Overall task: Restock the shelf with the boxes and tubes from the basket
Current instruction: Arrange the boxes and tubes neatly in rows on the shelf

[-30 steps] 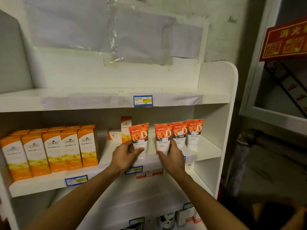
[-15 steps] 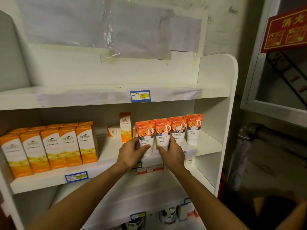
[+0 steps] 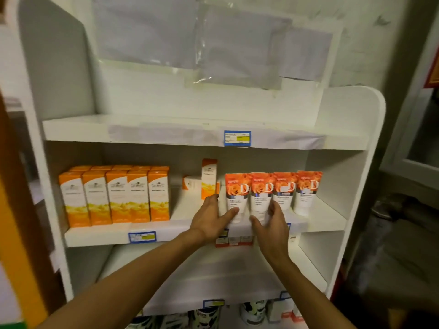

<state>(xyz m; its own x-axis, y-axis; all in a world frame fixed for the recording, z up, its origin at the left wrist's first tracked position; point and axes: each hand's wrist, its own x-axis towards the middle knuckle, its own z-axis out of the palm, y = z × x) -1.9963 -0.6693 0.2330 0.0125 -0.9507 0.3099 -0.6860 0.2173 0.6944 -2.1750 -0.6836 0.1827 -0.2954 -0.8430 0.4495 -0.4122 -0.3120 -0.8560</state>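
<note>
- The white shelf unit [image 3: 351, 129] stood against a wall, and its middle shelf [image 3: 180, 222] carried the stock.
- 4 orange-and-white tubes [image 3: 273, 193] stood upright, caps down, in a tight row on the right half of that shelf, touching side by side.
- The left hand [image 3: 210, 222] reached in at the left end of the row; its fingers were straight and loosely spread, and the thumb [image 3: 231, 213] lay against the lower part of the leftmost tube [image 3: 237, 195]. This grip was open and closed round nothing.
- The right hand [image 3: 273, 224] sat just in front of the 2nd tube [image 3: 261, 195] and 3rd tube [image 3: 283, 192], fingers relaxed and slightly bent near their white bases. Its grip was open too; whether the fingertips touched the tubes could not be told through the blur.
- A single tall orange box [image 3: 209, 178] stood upright just left of the tubes, behind the left hand's fingertips, with a small box [image 3: 191, 182] lying further back beside it.
- On the left half of the shelf, a block of orange boxes [image 3: 114, 195] stood upright in 2 rows, 5 across the front.
- Blue price labels [image 3: 237, 138] were fixed to the shelf edges.
- Black-and-white containers [image 3: 253, 313] showed on the lowest level; the basket was out of view.
</note>
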